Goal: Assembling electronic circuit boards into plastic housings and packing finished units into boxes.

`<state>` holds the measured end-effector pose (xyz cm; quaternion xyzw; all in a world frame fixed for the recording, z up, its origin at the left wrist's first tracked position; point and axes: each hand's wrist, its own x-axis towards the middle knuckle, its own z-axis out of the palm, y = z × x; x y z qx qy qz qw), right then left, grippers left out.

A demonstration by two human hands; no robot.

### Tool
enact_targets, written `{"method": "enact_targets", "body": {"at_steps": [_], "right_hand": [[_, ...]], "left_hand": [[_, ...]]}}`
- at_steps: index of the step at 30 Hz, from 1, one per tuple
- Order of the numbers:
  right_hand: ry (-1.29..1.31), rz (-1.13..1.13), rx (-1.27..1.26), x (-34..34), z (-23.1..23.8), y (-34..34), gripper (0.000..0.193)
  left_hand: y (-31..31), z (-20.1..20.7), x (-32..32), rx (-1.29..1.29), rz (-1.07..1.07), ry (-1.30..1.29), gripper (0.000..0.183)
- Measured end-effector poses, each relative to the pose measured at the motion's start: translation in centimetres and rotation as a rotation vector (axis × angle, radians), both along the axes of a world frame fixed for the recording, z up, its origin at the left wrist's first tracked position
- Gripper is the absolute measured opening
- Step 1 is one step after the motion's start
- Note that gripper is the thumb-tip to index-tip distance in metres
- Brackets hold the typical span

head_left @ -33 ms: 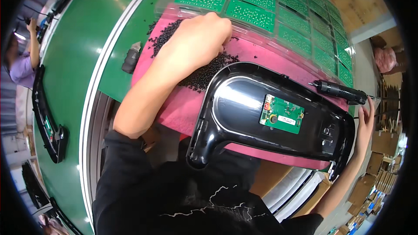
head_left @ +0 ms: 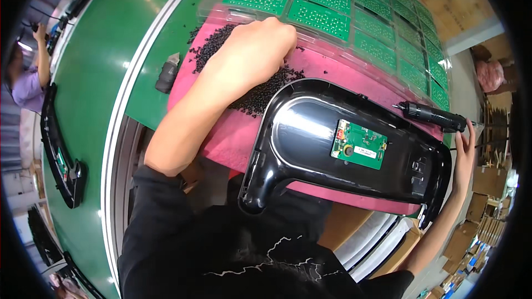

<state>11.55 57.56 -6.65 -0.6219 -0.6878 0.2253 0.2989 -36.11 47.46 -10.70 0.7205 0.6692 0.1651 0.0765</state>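
Note:
My left hand (head_left: pixel 263 44) is over a pile of small black screws (head_left: pixel 260 93) on a pink mat (head_left: pixel 227 147). Its fingers curl closed, and their tips are hidden behind the hand, so whatever they hold cannot be made out. My right hand (head_left: pixel 464 152) is at the right edge of the mat, fingers stretched out beside the rear end of a black electric screwdriver (head_left: pixel 432 115). Between my arms lies a glossy black curved plastic housing (head_left: pixel 310 152), open side up. A green circuit board (head_left: pixel 363 152) with a white label sits inside it.
Clear trays of green circuit boards (head_left: pixel 318 19) stand behind the mat. A small dark object (head_left: pixel 167 75) lies left of the screws. Farther left, a green work surface (head_left: pixel 91 116) carries another black housing (head_left: pixel 65 160). A person in purple (head_left: pixel 30 86) is beyond it. Cardboard boxes (head_left: pixel 485 182) are at right.
My left hand has shifted very slightly down and to the right over the screws. My right hand's fingers have moved slightly beside the screwdriver's end. The housing and board look nearly the same.

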Motion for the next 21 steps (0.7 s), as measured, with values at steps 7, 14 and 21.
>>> {"method": "enact_targets", "body": {"at_steps": [7,14,21], "right_hand": [[0.577,-0.134,0.223,-3.8,-1.5,3.9,0.026],[1.025,0.197,-0.010,-15.7,-1.0,-1.0,0.029],[1.520,0.496,0.039,-18.3,3.0,-6.1,0.025]], "left_hand": [[0.8,-1.3,-0.5,0.068,-0.061,0.023,0.014],[1.0,-0.6,0.0,0.085,-0.094,-0.063,0.008],[-0.8,1.6,4.4,0.227,-0.403,-0.588,0.012]]}}
